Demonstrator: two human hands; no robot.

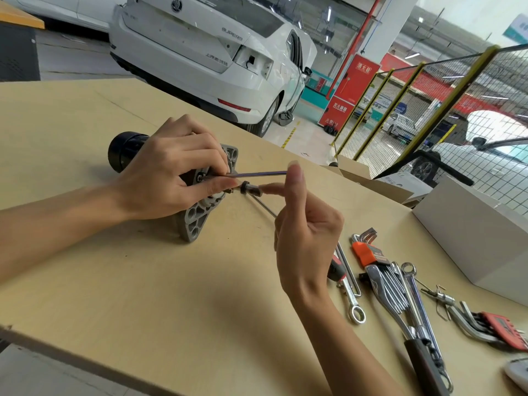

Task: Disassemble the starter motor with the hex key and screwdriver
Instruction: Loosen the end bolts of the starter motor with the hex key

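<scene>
Table (143,281): a pale wooden top is carrying the motor and the hand tools.
Car (205,52): a white saloon is standing beyond the table's far edge.
Box (480,232): a white carton is sitting at the table's right side.
Starter motor (128,151): lying on its side left of centre, black body pointing away to the left, grey flange (197,221) facing right.
Left hand (168,172): is gripping the motor from above, fingers curled over the flange.
Right hand (305,235): is pinching the far end of the hex key between raised fingertips, other fingers loosely curled.
Tool cluster (400,292): spanners and hex key sets are lying near the right hand.
Screwdriver (334,270): is lying on the table, partly hidden behind the right hand.
Hex key (257,174): is running level from the flange face to the right fingertips.
</scene>
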